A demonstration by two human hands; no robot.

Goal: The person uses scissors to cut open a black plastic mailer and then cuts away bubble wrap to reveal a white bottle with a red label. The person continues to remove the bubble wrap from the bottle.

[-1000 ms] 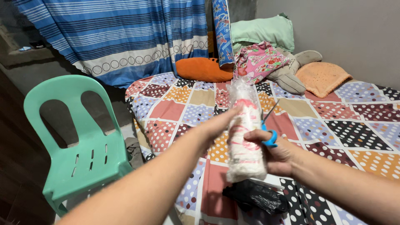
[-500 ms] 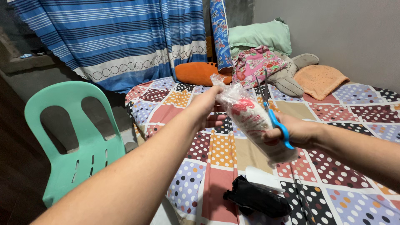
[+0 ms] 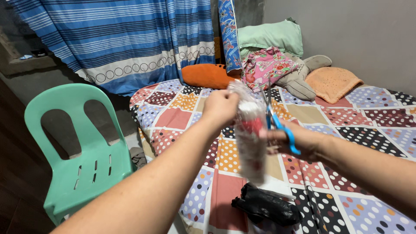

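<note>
A clear plastic bag with a white and red roll inside hangs upright in front of me, blurred by motion. My left hand grips the bag's twisted top. Just to its right, my right hand holds blue-handled scissors with the blades pointing up beside the bag's upper part. Whether my right hand also touches the bag is unclear. Both hands are above a bed with a patchwork polka-dot sheet.
A black plastic bag and a white slip lie on the bed's near edge. Pillows, an orange cushion and a soft toy sit at the bed's head. A green plastic chair stands left. A blue striped curtain hangs behind.
The bag swung from tilted to hanging upright. My left hand moved onto the bag's top and closed on it. My right hand with the scissors stayed close beside the bag.
</note>
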